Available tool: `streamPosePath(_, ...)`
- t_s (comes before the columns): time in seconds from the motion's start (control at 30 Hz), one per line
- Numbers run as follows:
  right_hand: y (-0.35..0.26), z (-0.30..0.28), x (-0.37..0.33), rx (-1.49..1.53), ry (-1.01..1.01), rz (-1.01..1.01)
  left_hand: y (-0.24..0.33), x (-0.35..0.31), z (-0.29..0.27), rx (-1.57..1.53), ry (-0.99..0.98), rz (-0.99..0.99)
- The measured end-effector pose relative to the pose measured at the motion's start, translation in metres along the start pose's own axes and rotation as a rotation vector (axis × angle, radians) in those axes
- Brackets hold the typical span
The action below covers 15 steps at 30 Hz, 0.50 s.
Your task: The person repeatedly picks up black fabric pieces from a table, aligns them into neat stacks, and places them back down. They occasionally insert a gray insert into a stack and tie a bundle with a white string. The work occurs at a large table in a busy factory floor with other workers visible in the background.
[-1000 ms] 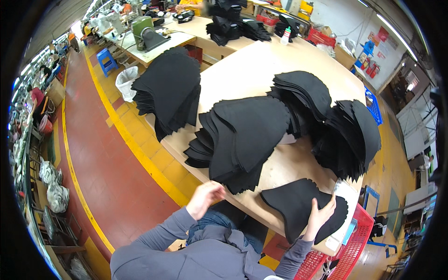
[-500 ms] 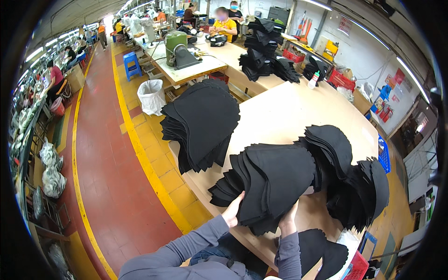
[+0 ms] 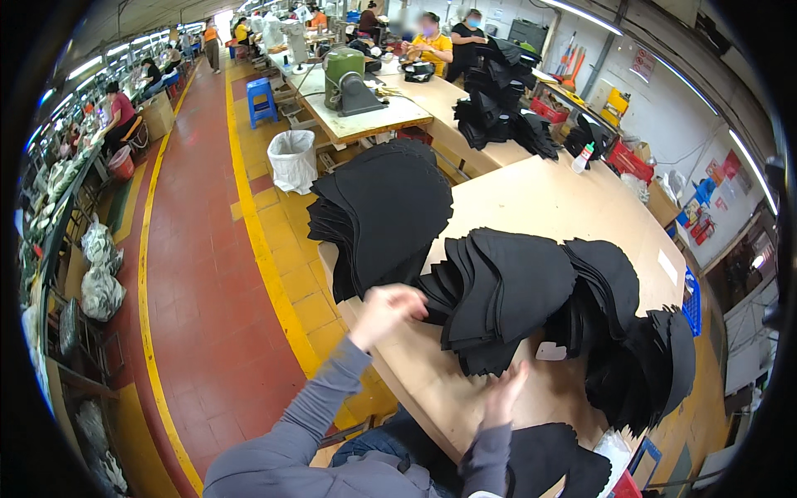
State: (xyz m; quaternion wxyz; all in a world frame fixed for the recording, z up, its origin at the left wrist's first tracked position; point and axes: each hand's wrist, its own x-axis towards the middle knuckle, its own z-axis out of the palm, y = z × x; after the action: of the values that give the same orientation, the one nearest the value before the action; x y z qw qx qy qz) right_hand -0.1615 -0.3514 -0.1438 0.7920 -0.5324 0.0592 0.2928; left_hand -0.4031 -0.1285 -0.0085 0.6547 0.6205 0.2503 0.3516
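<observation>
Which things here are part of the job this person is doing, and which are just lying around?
Likely part of the job:
- middle stack of black cut pieces, nearest both hands
- left stack of black pieces
- black pieces by the right sleeve

Apparently just around:
- blue stool
- white-lined bin
- white squeeze bottle

Four big near stacks (image 3: 519, 278), one bottle (image 3: 582, 160)

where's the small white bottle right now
In the head view, the bottle is at upper right, by the far edge of the table, beside a small black pile and left of a red crate.
</observation>
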Motion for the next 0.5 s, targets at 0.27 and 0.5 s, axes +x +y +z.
streamPosePath(0.27,0.040,0.011,-0.114,-0.482,-0.303,-0.487,0.026,0.132,-0.112,0.252,0.919,-0.284)
streamPosePath(0.5,0.037,0.013,-0.115,-0.548,-0.299,-0.505,0.020,0.153,-0.070,0.132,1.151,0.211)
